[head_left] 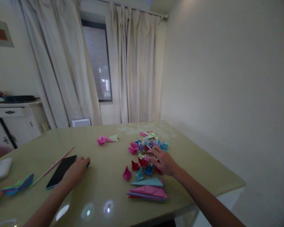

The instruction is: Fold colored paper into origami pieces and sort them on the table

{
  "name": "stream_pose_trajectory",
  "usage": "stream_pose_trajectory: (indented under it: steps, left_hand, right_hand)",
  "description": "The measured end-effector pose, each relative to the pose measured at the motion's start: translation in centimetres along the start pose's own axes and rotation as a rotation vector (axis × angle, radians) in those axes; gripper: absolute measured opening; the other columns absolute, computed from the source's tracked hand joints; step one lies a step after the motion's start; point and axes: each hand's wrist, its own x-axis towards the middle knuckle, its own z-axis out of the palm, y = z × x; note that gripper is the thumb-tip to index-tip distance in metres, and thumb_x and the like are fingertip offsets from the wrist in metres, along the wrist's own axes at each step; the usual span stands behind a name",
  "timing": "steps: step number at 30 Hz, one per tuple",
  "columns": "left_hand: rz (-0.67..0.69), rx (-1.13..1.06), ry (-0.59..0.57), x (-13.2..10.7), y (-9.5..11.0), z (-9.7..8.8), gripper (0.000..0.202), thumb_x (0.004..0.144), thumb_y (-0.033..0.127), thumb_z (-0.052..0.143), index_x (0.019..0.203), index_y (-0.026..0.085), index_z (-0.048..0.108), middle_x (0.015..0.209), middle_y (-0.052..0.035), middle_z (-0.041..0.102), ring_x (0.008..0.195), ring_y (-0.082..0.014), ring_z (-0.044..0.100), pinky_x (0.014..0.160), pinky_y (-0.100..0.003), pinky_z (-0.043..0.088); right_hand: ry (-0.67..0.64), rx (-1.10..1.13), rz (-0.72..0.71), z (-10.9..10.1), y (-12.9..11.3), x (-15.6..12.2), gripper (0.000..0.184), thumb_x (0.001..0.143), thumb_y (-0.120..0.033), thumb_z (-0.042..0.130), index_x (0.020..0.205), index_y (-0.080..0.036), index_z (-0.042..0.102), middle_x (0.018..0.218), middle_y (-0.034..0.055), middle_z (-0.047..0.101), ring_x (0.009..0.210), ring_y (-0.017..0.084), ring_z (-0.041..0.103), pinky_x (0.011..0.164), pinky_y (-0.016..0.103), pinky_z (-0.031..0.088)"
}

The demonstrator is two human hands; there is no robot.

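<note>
Bright folded papers (145,148), pile lengthwise away from the person, under flat open right hand (163,162); left hand (77,170) loosely curled, empty.

Dim interior, flat light. Weak daylight comes from the window (98,60) between pale curtains (134,69). Three pale glare spots on the glossy table top (104,186), near edge. Shadows faint and soft. Whole frame grainy; left hand (77,170) slightly smeared. Wide-lens bending at left edge; right corners darkened.
</note>
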Motion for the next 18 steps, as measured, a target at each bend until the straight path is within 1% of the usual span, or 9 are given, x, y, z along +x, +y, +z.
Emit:
stream_pose_trajectory:
  steps: [3,4,6,8,10,11,13,15,18]
  left_hand:
    - [0.108,-0.151,-0.076,0.7,4.6,-0.3,0.014,0.078,0.014,0.054,0.085,0.022,0.064,0.093,-0.0076,0.071,0.087,-0.0245,0.070,0.084,-0.037,0.053]
    - [0.165,-0.276,-0.089,0.7,6.8,-0.6,0.014,0.081,0.017,0.055,0.092,0.021,0.063,0.097,-0.0079,0.072,0.092,-0.0243,0.070,0.087,-0.038,0.054]
    - [0.276,-0.577,-0.130,0.1,11.5,-1.7,0.018,0.089,0.030,0.056,0.105,0.022,0.059,0.099,-0.0067,0.072,0.085,-0.0220,0.070,0.079,-0.036,0.056]
    - [0.394,-0.795,-0.164,-0.8,15.8,-2.9,0.025,0.090,0.035,0.062,0.112,0.024,0.057,0.103,-0.0051,0.071,0.088,-0.0204,0.070,0.081,-0.036,0.058]
    - [0.466,-0.907,-0.185,-1.6,19.0,-3.8,0.029,0.089,0.034,0.067,0.114,0.025,0.056,0.101,-0.0031,0.071,0.090,-0.0194,0.070,0.083,-0.036,0.058]
    - [0.487,-0.946,-0.205,-1.8,19.9,-3.9,0.030,0.088,0.033,0.069,0.115,0.025,0.057,0.099,-0.0023,0.070,0.090,-0.0191,0.070,0.083,-0.035,0.059]
    - [0.499,-1.002,-0.248,-1.5,20.7,-3.7,0.034,0.088,0.032,0.071,0.117,0.026,0.056,0.102,-0.0024,0.069,0.093,-0.0193,0.071,0.082,-0.034,0.060]
    - [0.471,-1.011,-0.233,0.1,20.0,-2.8,0.035,0.089,0.036,0.071,0.119,0.027,0.056,0.111,-0.0044,0.068,0.101,-0.0208,0.070,0.083,-0.035,0.060]
    - [0.340,-0.861,-0.038,4.4,16.7,-0.6,0.030,0.092,0.042,0.064,0.114,0.024,0.058,0.117,-0.0084,0.066,0.107,-0.0245,0.067,0.086,-0.040,0.061]
  right_hand:
    - [0.042,0.081,-0.008,0.0,-1.0,1.3,0.027,0.105,-0.040,0.060,0.123,-0.021,0.067,0.114,0.0102,0.066,0.098,0.023,0.067,0.089,0.037,0.055]
    - [0.036,0.132,-0.015,0.1,-1.6,1.8,0.028,0.105,-0.041,0.060,0.124,-0.021,0.067,0.114,0.0097,0.066,0.095,0.022,0.067,0.088,0.036,0.055]
    - [0.007,0.265,-0.025,0.3,-2.7,2.8,0.033,0.104,-0.044,0.062,0.129,-0.023,0.066,0.117,0.0088,0.066,0.090,0.019,0.066,0.086,0.034,0.055]
    - [-0.031,0.409,-0.022,0.5,-3.8,3.7,0.038,0.102,-0.045,0.066,0.133,-0.023,0.065,0.119,0.0079,0.067,0.088,0.018,0.066,0.084,0.032,0.055]
    - [-0.053,0.515,0.003,0.8,-4.5,4.4,0.035,0.100,-0.043,0.069,0.127,-0.022,0.069,0.112,0.0059,0.069,0.085,0.017,0.066,0.078,0.030,0.053]
    - [-0.056,0.548,0.025,0.8,-4.6,4.6,0.031,0.098,-0.042,0.071,0.121,-0.021,0.071,0.105,0.0044,0.071,0.082,0.017,0.065,0.075,0.028,0.052]
    - [-0.049,0.573,0.080,0.8,-4.2,4.7,0.021,0.095,-0.037,0.075,0.107,-0.020,0.075,0.092,0.0016,0.071,0.076,0.016,0.062,0.069,0.026,0.048]
    - [-0.034,0.557,0.130,0.7,-3.5,4.6,0.015,0.092,-0.033,0.079,0.098,-0.019,0.076,0.085,0.0000,0.069,0.073,0.015,0.060,0.067,0.025,0.046]
    - [-0.045,0.479,0.150,0.4,-2.5,3.9,0.013,0.089,-0.028,0.082,0.096,-0.020,0.076,0.085,0.0000,0.068,0.075,0.015,0.061,0.070,0.025,0.046]
